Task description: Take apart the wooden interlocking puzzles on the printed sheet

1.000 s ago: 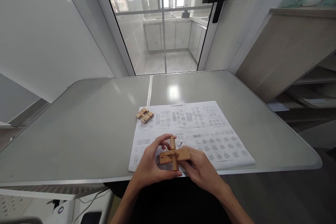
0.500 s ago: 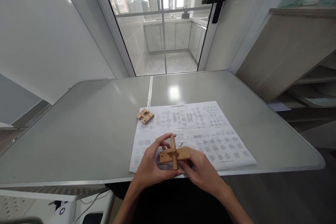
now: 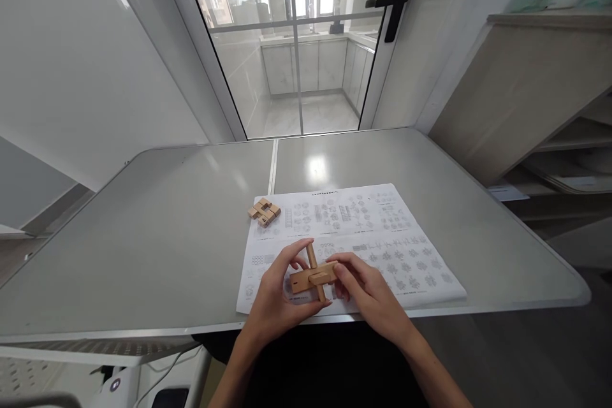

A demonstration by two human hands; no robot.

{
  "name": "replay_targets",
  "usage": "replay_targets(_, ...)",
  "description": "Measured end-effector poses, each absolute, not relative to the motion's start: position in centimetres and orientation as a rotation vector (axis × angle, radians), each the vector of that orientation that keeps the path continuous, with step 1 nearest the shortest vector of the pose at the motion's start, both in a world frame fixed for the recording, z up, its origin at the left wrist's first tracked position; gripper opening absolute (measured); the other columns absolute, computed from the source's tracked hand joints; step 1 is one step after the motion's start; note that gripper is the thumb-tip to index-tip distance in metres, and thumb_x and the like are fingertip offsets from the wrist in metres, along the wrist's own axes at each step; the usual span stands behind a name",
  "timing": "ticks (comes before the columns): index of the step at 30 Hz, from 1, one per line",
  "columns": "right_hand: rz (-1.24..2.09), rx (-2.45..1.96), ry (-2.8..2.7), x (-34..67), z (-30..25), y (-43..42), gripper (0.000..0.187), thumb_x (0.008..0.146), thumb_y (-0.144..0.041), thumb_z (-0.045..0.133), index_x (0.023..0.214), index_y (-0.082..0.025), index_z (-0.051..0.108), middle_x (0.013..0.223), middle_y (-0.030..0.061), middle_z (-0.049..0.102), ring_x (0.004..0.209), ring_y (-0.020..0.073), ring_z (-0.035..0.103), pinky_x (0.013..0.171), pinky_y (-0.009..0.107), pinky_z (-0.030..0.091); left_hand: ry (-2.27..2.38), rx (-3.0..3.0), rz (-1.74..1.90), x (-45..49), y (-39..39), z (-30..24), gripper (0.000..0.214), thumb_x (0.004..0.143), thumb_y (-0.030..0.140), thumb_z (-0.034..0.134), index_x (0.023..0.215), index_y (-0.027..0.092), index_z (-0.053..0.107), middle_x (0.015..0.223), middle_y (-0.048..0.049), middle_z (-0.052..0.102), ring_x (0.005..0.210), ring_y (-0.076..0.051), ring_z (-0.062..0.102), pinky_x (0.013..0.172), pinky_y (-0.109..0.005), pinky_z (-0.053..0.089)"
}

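Both my hands hold a wooden interlocking puzzle (image 3: 310,277), a flat block crossed by a thin upright stick, just above the near edge of the table. My left hand (image 3: 277,293) is closed round its left side, thumb below and fingers behind. My right hand (image 3: 368,293) grips its right end, fingers curled over the top. Under the hands lies a printed instruction sheet (image 3: 382,236) covered in small diagrams. A small pile of loose wooden puzzle pieces (image 3: 264,211) rests at the sheet's far left corner.
The grey table (image 3: 167,229) has a seam down its middle and rounded corners. A glass door with a black handle (image 3: 392,3) stands behind it. A wooden shelf unit (image 3: 535,95) stands to the right. A cable and white gear (image 3: 143,382) sit below left.
My right hand has slid up over the puzzle's right end, covering more of the block. The puzzle has tilted slightly and moved a little away from me.
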State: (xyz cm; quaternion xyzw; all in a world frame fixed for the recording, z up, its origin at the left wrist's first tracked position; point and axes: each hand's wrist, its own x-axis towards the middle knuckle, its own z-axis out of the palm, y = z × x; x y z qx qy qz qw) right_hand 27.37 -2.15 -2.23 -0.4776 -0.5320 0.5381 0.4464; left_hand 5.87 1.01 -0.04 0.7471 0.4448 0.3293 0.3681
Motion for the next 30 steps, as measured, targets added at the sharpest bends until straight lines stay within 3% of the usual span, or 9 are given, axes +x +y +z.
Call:
replay_targets(9, 1.38, -1.11, -1.346, 27.55, -2.27, -2.11, 0.039, 0.113, -0.056, 0.043, 0.11, -0.023, 0.064, 0.077, -0.0018, 0.063, 0.064, 0.0151, 0.054, 0.069, 0.032, 0.048, 1.105, 1.959, 0.768, 5.67, 1.12, -0.59, 0.091, 0.08, 0.028, 0.09, 0.156, 0.038, 0.043, 0.129, -0.0039, 0.065, 0.105, -0.021, 0.065, 0.098, -0.041, 0.058)
replay_targets(19, 1.451, -1.023, -1.152, 28.06, -2.04, -2.22, 0.041, 0.109, -0.06, 0.05, 0.109, -0.021, 0.065, 0.075, -0.0014, 0.062, 0.062, 0.0144, 0.053, 0.067, 0.032, 0.047, 1.151, 1.967, 0.788, 5.87, 1.33, -0.81, 0.091, 0.078, 0.028, 0.092, 0.155, 0.036, 0.044, 0.129, -0.0045, 0.064, 0.102, -0.021, 0.066, 0.098, -0.042, 0.057)
replay_targets(30, 1.315, -1.077, -0.822, 27.81, -2.53, -1.67, 0.04, 0.103, -0.061, 0.061, 0.111, -0.022, 0.065, 0.071, -0.0024, 0.059, 0.055, 0.0122, 0.049, 0.058, 0.029, 0.046, 1.253, 1.917, 0.857, 5.89, 1.55, -1.04, 0.089, 0.074, 0.035, 0.094, 0.151, 0.031, 0.048, 0.1, 0.0018, 0.067, 0.097, -0.021, 0.069, 0.097, -0.041, 0.057)
